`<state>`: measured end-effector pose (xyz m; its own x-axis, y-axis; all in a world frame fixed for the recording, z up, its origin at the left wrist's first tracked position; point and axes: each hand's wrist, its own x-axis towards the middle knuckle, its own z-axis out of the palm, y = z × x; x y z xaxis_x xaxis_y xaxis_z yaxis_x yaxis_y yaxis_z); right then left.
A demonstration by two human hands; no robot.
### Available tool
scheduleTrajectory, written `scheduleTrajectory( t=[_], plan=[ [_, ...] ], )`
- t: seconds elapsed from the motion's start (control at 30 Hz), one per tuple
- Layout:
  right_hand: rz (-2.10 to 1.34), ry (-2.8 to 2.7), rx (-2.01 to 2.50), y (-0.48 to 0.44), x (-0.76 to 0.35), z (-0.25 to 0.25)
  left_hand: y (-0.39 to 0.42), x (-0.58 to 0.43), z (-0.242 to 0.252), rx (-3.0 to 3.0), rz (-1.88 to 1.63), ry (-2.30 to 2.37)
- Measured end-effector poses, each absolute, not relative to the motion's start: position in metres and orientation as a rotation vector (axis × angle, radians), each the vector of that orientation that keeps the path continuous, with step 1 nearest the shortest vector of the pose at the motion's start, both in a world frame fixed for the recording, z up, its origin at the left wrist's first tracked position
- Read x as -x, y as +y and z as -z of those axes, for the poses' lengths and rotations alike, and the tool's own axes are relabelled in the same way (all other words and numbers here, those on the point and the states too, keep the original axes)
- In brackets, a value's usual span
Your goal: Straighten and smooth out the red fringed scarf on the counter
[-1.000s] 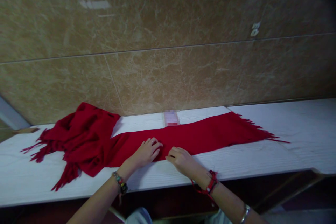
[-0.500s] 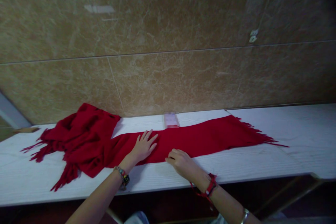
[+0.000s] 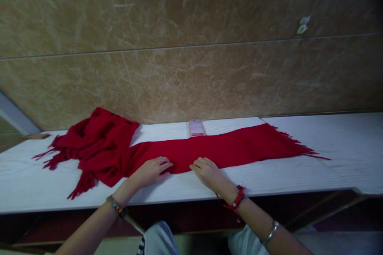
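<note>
A red scarf (image 3: pixel 221 147) with fringed ends lies lengthwise on the white counter. Its right part is spread flat, while the left part is bunched in a loose heap. At the near edge of the flat part, my left hand (image 3: pixel 152 170) has its fingers bent over the cloth, closed on that edge with the thumb on the near side. A little to the right, my right hand (image 3: pixel 206 171) is also closed on the near edge, fingers curled on top and fingertips partly hidden.
Behind the scarf, a small blurred-out pack (image 3: pixel 196 128) sits by the tiled wall (image 3: pixel 191 79). A brown wooden piece (image 3: pixel 36 136) lies at the counter's (image 3: pixel 353 155) far left. Below the front edge are a dark open space and my knees.
My left hand has moved from lying spread on top of the scarf to its near edge, and its fingers have bent. The right hand stays at the edge. The view has tilted down slightly.
</note>
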<state>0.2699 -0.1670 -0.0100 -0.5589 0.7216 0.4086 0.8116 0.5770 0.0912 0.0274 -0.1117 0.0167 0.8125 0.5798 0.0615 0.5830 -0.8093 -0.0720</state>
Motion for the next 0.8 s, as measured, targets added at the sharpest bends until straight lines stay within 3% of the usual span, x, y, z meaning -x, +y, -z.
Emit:
scheduleTrajectory(
  t=[0.2, 0.53, 0.8],
  plan=[
    [0.389, -2.435, 1.275, -0.164, -0.268, 0.011, -0.115, -0.029, -0.019, 2.796, -0.030, -0.894],
    [0.327, -2.495, 1.215, -0.152, -0.244, 0.006, -0.125, -0.037, -0.007, 2.648, 0.156, -1.024],
    [0.381, -2.506, 1.143, -0.156, -0.248, 0.009, -0.125, -0.027, 0.002, 2.709, 0.227, -0.861]
  ],
)
